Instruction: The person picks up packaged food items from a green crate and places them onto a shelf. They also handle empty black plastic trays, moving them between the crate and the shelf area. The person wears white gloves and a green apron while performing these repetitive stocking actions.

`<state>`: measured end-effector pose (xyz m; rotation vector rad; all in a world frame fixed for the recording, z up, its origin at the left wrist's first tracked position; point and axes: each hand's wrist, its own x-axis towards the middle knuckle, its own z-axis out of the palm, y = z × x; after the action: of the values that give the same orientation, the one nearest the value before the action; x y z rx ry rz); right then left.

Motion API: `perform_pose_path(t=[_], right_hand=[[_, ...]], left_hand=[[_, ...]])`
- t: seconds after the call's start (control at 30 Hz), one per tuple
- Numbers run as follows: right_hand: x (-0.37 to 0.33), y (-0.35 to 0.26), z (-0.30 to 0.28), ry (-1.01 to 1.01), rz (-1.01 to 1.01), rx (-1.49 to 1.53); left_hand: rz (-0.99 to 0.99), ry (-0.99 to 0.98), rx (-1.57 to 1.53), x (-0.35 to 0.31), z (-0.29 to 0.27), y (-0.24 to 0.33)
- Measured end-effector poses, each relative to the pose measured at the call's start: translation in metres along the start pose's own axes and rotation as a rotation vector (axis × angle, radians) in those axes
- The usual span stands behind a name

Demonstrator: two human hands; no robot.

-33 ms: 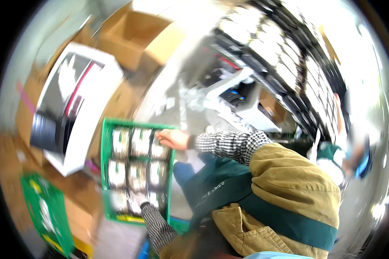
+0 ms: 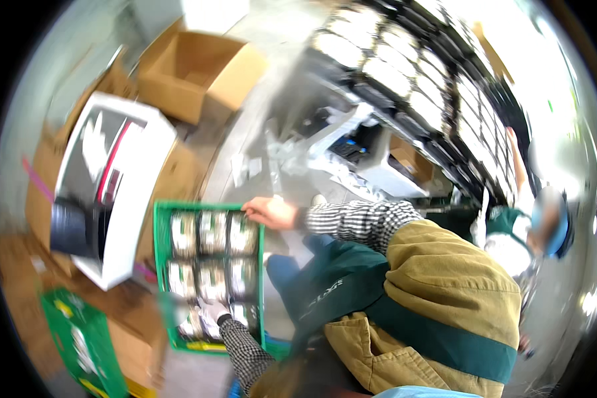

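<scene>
A green crate [image 2: 261,292] stands in front of me, with several clear packs of pale contents [image 2: 212,232] set in rows inside. My right hand [image 2: 272,212] is bare and closes around the crate's rim at the far right corner. My left hand [image 2: 213,310] looks pale, as if gloved. It lies over packs at the near end of the crate, fingers stretched out and slightly blurred. Both sleeves are black-and-white checked.
Left of the crate lie a white box [image 2: 142,179], an open cardboard box [image 2: 196,73] and another green crate [image 2: 83,341]. At the upper right, black trays [image 2: 404,73] of white packs are stacked. A co-worker [image 2: 511,232] stands at the right beside them.
The view has shifted, so the crate and boxes sit lower in it. My right hand has moved from over a corner pack to the crate's rim. My left hand stays on the near packs.
</scene>
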<state>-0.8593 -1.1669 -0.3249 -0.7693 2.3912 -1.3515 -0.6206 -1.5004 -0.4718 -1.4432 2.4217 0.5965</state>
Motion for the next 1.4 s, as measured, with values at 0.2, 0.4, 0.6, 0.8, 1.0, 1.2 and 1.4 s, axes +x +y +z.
perform_pose_path(t=[0.2,0.4,0.6,0.8,1.0,1.2,1.4], right_hand=[[-0.115,0.032,-0.326,0.895,0.063,-0.375],[-0.331,0.222,-0.630,1.552,0.708,-0.719],[-0.450,0.319,-0.778,1.158,1.262,-0.898],[-0.421,0.338,-0.812,0.885,1.488,-0.867],[-0.458,0.411,-0.826,0.456,0.900,-1.164],[-0.566,0.407,-0.898,0.598,0.908,-0.886],[-0.508,0.232,-0.902,0.678,1.085,-1.202]], left_hand=[[0.795,0.088,-0.444,-0.158,-0.039,0.391],[1.459,-0.510,-0.682,-0.454,0.038,0.666],[1.656,-0.590,-0.017,-0.658,0.192,0.736],[1.326,-0.809,-0.019,-0.693,0.215,0.773],[1.369,-0.748,-0.402,-0.675,0.224,0.775],[1.276,-0.654,-0.642,-0.666,0.164,0.755],[0.928,-0.584,-0.803,-0.545,-0.004,0.650]])
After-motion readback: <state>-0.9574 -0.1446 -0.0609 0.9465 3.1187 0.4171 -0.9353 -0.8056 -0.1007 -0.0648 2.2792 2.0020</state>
